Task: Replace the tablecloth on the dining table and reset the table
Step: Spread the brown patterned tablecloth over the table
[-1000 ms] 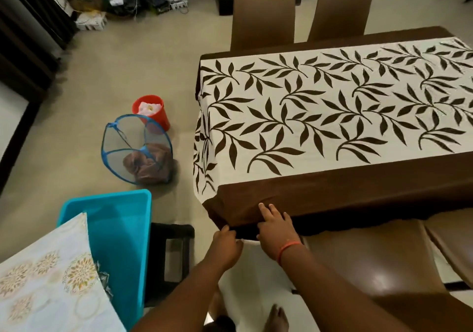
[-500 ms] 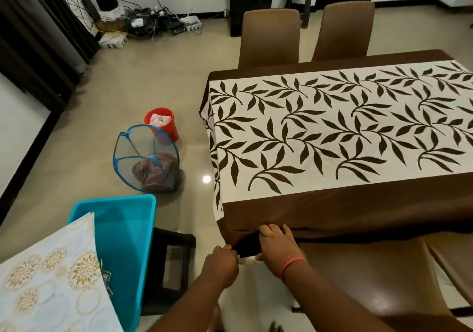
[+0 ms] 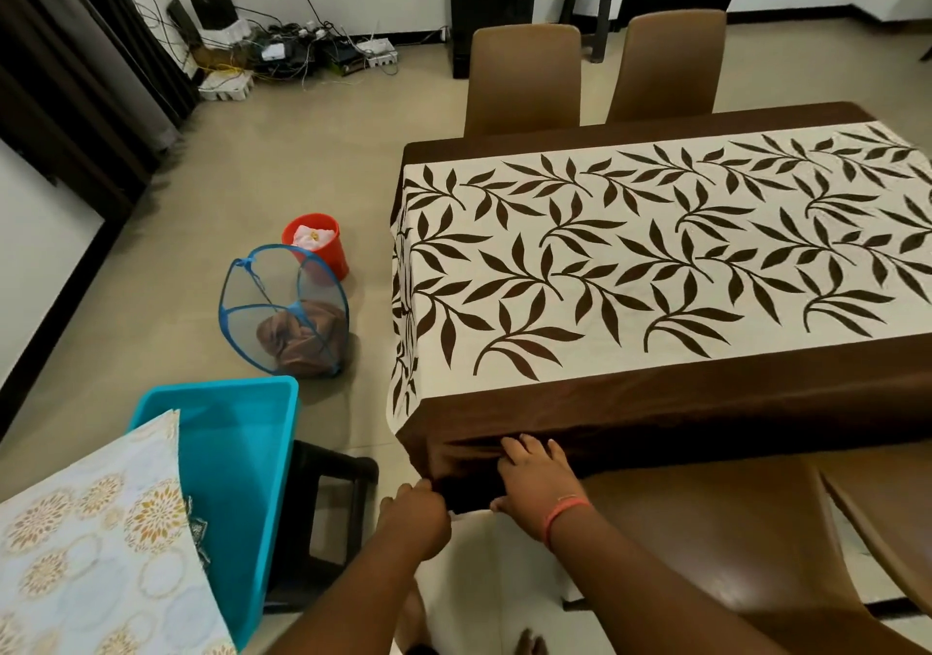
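Observation:
A cream tablecloth (image 3: 655, 271) with brown leaves and a wide brown border covers the dining table. Its near left corner hangs down in front of me. My left hand (image 3: 414, 513) grips the hanging brown hem at that corner with curled fingers. My right hand (image 3: 534, 478), with an orange band at the wrist, holds the brown overhang just right of it, fingers on the cloth and thumb under the edge. A folded floral cloth (image 3: 91, 543) leans out of a turquoise tub (image 3: 242, 432) at the lower left.
Brown chairs stand close at my right (image 3: 706, 528) and two more at the table's far side (image 3: 524, 79). A black stool (image 3: 323, 518) carries the tub. On the floor lie a blue mesh hamper (image 3: 287, 311) with brown cloth and a red bucket (image 3: 317, 246).
My view has risen and pulled back from the table. Both hands stay at the near left corner; the right has slid from the table's edge down onto the overhang.

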Demonstrator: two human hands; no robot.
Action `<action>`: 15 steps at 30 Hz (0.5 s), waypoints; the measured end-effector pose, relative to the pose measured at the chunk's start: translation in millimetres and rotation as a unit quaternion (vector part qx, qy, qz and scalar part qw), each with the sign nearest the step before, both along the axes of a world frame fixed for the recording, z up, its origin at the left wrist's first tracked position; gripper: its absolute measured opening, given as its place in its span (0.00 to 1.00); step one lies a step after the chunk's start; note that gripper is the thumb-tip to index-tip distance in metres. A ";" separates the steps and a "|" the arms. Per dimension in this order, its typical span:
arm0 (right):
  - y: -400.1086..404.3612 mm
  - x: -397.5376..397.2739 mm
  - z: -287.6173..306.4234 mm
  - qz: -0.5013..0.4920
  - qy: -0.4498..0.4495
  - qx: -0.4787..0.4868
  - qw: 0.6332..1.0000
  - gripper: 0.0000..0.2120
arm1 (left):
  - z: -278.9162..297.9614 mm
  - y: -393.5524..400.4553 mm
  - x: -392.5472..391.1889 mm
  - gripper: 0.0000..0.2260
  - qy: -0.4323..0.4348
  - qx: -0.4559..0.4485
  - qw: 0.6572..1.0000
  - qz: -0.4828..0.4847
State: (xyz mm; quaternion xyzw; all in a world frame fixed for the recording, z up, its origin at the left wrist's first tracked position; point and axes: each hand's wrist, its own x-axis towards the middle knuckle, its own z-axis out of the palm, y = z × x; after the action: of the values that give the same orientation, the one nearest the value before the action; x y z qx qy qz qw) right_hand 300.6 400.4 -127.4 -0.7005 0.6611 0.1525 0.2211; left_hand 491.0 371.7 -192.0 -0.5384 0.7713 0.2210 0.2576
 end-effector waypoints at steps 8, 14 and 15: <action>8.4 -7.7 -8.1 -0.019 0.014 0.019 1.000 0.26 | -4.7 2.9 5.1 0.22 -0.005 0.045 0.999 0.020; 13.7 2.0 -22.1 -0.004 0.011 0.024 1.000 0.24 | -8.7 -0.7 11.8 0.21 -0.001 0.027 0.999 0.027; 12.4 4.4 -23.4 -0.004 0.006 0.028 1.000 0.23 | -10.3 -1.9 12.3 0.21 0.003 0.022 0.999 0.037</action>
State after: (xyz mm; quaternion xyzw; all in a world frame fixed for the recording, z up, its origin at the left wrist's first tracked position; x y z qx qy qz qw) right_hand 305.0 412.8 -150.8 -0.6908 0.6604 0.1745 0.2371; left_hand 503.3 369.9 -202.3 -0.5601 0.7465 0.2489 0.2588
